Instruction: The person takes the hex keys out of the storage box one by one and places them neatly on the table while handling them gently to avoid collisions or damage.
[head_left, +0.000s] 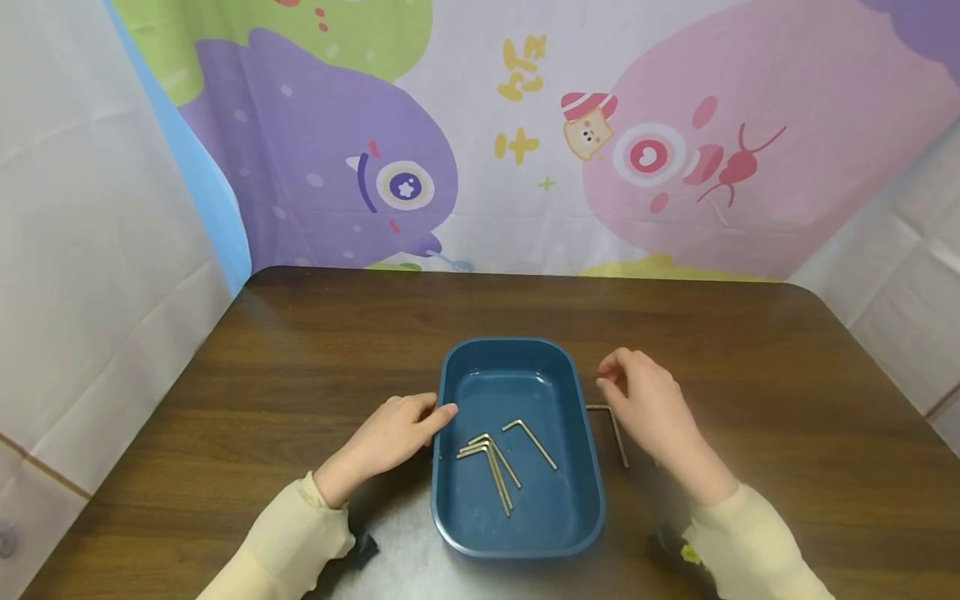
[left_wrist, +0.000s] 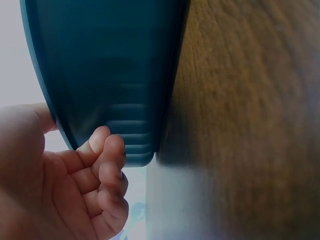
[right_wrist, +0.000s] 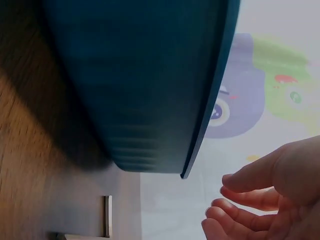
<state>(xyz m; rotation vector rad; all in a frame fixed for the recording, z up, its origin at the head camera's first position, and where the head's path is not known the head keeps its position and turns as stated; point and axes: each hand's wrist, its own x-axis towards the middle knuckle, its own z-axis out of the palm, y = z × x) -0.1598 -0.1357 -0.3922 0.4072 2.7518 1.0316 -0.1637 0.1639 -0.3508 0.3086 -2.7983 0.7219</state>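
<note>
A blue tray point(head_left: 517, 533) stands on the table, with several L-shaped hex keys point(head_left: 536, 443) lying inside it. My left hand point(head_left: 393, 437) grips its left rim, the thumb over the edge and the fingers against the outer wall. In the left wrist view, the forefinger touches that wall point(left_wrist: 100, 60). Beside the tray's right wall, another hex key point(head_left: 618, 437) lies on the table, partly covered by my right hand point(head_left: 648, 404). That hand hovers there with loosely bent fingers and holds nothing; the right wrist view shows it apart from the tray.
The brown wooden table point(head_left: 337, 333) reaches back to a cartoon-printed curtain point(head_left: 517, 217). White cloth walls point(head_left: 90, 208) flank it. A small metallic tip shows by my right wrist, mostly hidden.
</note>
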